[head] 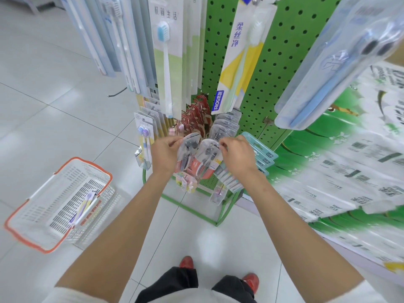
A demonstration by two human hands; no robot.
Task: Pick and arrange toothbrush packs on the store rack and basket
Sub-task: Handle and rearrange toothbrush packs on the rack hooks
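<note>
Low on the rack (273, 68), the left hand (165, 150) is pinching the top of the left pack (188, 149) while the right hand (238, 155) is pinching the top of the right pack (208, 157) by its hang hole. Light, stiff, slick blister plastic, so the card top is likely offering the surest hold. Neighbouring packs are crowding both sides and long ones are dangling overhead. Open floor is lying to the left, toward the basket (91, 164), with a purple pack (84, 207) lying inside.
</note>
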